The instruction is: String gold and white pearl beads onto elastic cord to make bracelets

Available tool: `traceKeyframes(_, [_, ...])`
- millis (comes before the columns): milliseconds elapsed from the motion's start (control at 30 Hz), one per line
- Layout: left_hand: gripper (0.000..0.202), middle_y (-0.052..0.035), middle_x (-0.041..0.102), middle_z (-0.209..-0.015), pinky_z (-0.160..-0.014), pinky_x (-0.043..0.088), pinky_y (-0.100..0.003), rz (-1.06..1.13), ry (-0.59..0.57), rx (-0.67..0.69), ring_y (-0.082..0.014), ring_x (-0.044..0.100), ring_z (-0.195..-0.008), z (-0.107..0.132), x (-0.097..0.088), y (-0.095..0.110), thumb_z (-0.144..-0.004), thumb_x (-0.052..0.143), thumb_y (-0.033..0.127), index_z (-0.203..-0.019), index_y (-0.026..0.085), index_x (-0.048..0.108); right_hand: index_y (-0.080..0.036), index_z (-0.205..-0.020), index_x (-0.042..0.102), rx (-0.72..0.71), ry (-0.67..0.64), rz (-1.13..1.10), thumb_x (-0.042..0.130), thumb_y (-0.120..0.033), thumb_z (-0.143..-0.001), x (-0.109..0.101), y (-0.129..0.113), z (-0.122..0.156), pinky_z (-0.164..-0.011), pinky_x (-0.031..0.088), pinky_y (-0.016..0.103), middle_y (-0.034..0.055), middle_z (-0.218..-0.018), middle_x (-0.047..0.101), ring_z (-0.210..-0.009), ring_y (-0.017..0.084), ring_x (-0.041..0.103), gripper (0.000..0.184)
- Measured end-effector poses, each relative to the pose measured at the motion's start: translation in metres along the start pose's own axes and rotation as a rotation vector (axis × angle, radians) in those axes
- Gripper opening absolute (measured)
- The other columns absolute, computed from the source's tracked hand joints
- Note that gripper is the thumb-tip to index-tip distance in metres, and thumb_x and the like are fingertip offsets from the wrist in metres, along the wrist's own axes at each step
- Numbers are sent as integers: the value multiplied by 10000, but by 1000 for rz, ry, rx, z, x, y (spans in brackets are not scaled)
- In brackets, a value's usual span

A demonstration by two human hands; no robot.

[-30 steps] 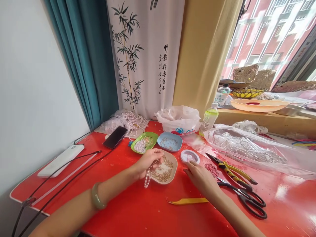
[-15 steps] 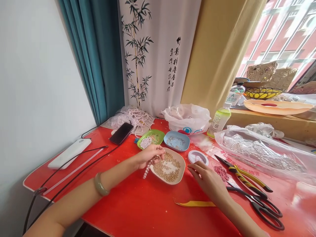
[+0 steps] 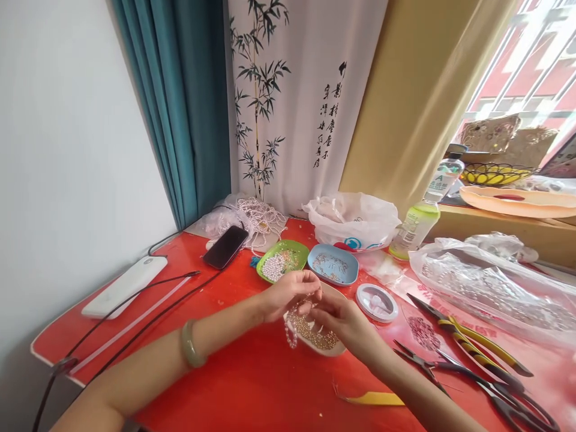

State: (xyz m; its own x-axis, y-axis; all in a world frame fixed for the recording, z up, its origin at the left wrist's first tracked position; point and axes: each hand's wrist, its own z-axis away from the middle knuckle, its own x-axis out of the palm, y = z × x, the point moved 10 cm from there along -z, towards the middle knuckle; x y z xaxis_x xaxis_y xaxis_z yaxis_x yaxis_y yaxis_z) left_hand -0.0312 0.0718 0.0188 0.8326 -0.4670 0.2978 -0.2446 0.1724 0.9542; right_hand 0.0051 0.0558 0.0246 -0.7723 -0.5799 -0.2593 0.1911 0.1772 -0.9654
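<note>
My left hand point(image 3: 291, 294), a green bangle on its wrist, pinches a strand of pinkish pearl beads point(image 3: 290, 335) whose end dangles below the fingers. Close against it, my right hand point(image 3: 339, 315) has its fingertips drawn together; whatever sits between them is too small to make out. Both hands are over a cream dish point(image 3: 335, 351) of gold beads, hiding part of it. Behind them are a green dish point(image 3: 294, 245) with pearl and gold beads and a blue dish point(image 3: 354, 273) holding small metallic pieces.
A round lidded container point(image 3: 377, 303) and pink beads point(image 3: 423, 333) lie at right, near yellow-black pliers point(image 3: 481, 342), smaller pliers point(image 3: 420, 363) and scissors point(image 3: 513, 402). Yellow tweezers point(image 3: 375, 398) rest in front. A phone point(image 3: 225, 247), power bank point(image 3: 126, 287) and cables are left.
My right hand has moved left from beside the round container to meet my left hand. The strand stays in my left hand. The view has shifted slightly, showing the smaller pliers.
</note>
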Motion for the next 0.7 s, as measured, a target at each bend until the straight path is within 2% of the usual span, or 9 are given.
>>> traceKeyframes(100, [213, -4, 511, -763, -379, 317, -174, -77, 21, -14, -31, 472, -383, 1, -7, -2, -727, 515, 344, -733, 139, 456, -151, -723, 574, 84, 79, 62, 475, -270, -739, -10, 13, -2, -497, 400, 202, -13, -613, 576, -506, 86, 499, 156])
traceKeyframes(233, [235, -8, 507, -730, -396, 375, -192, -98, 109, -74, -81, 535, -452, 1, -22, -8, -726, 499, 372, -763, 144, 455, -163, -685, 537, 140, 103, 136, 460, -279, -740, -19, 21, 1, -486, 402, 213, -4, -608, 576, -518, 104, 517, 150])
traceKeyframes(333, [231, -19, 520, -751, -428, 389, -196, -71, 191, -103, -106, 568, -522, 1, -35, -13, -725, 500, 369, -761, 148, 442, -179, -685, 521, 107, 101, 200, 420, -270, -766, -20, 13, 2, -518, 422, 225, 6, -634, 592, -559, 117, 538, 158])
traceKeyframes(567, [182, -4, 533, -654, -559, 412, -199, -2, 359, -30, -88, 526, -608, 10, -64, -12, -729, 515, 310, -721, 150, 430, -213, -697, 484, -33, 262, 540, 368, -271, -810, -28, -16, 17, -537, 426, 224, 0, -632, 583, -579, 122, 537, 172])
traceKeyframes(700, [176, -7, 525, -663, -620, 438, -252, -52, 373, -28, -104, 506, -636, 14, -69, -10, -704, 539, 306, -744, 150, 469, -219, -708, 471, -100, 254, 699, 337, -264, -835, -20, -19, 27, -529, 424, 223, 2, -648, 581, -569, 120, 531, 190])
